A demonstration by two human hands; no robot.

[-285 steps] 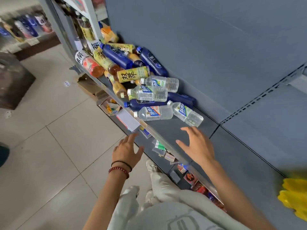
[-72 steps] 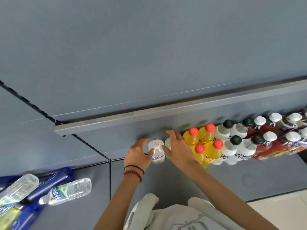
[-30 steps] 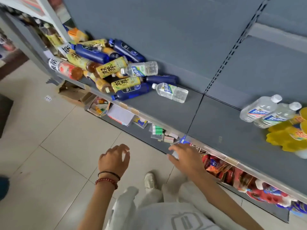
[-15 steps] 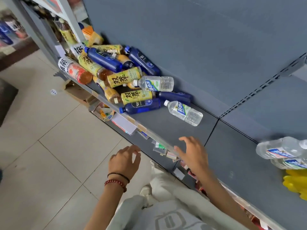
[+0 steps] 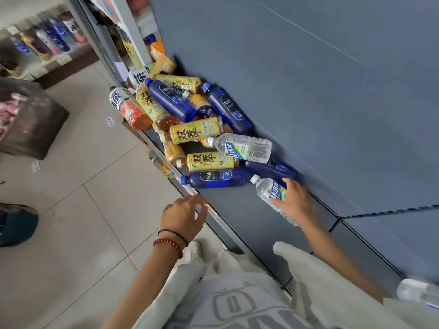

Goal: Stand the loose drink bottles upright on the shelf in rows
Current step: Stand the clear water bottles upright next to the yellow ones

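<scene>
Water bottle [image 5: 267, 189] lying on shelf [image 5: 237, 212] is gripped by right hand [image 5: 294, 201]; left hand [image 5: 183, 216] held loose, empty, at shelf edge.

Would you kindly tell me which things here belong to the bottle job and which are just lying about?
Job: water bottle gripped by right hand; pile of lying bottles; shelf; left hand.
Lying about: dark object on floor; blue shoe; paper scrap on tiles.

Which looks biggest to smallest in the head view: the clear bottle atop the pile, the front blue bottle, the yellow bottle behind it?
1. Clear bottle: fattest, though it lies higher, nearer the camera.
2. Blue bottle and yellow bottle: look alike, so no ranking.
</scene>
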